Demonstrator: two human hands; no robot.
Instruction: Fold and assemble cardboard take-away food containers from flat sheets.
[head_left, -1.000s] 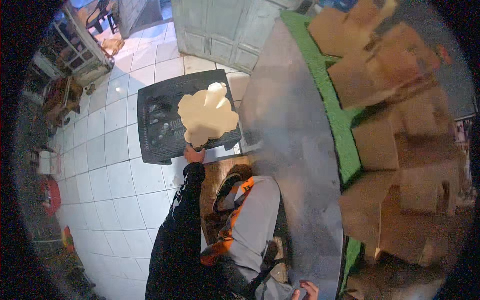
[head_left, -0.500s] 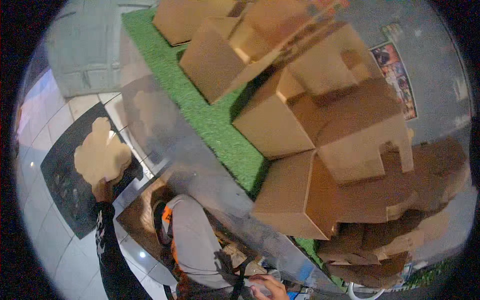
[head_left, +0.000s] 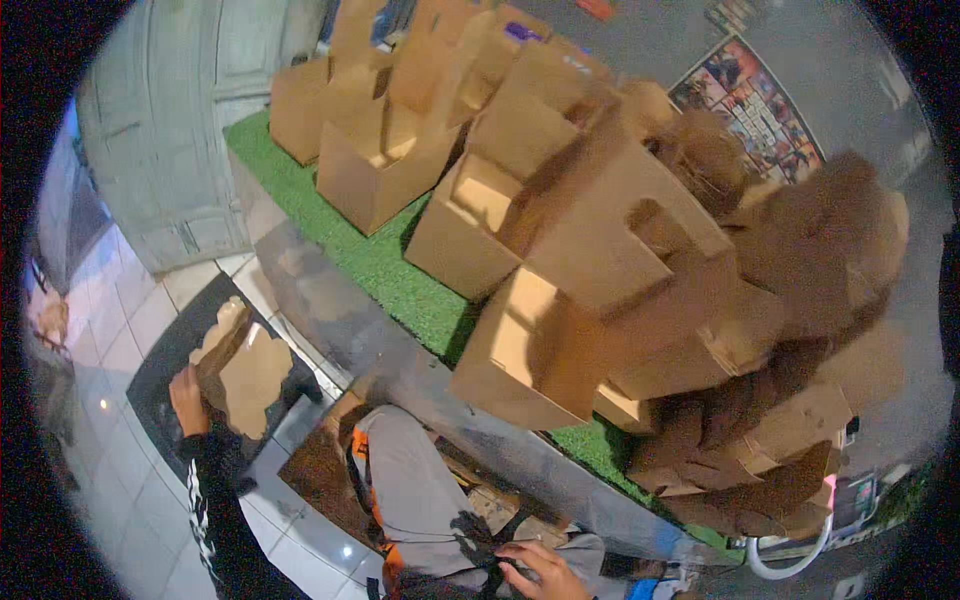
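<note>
Left hand [head_left: 188, 402] shifted around cardboard cutout [head_left: 256, 378], grip seemingly obscured

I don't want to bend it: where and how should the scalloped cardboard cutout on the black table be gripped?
The cutout is probably best pinched at its left rim, coming from the left: it's thin and broad, with table showing beside that rim.

We've got a low black table [head_left: 155, 395] on white floor tiles [head_left: 100, 420], with a tan wavy-edged sheet [head_left: 255, 380] on top. Beside it runs a grey ledge [head_left: 330, 318] covered in green fake turf [head_left: 345, 268], and we see open cardboard boxes [head_left: 360, 190] sitting right on that.
</note>
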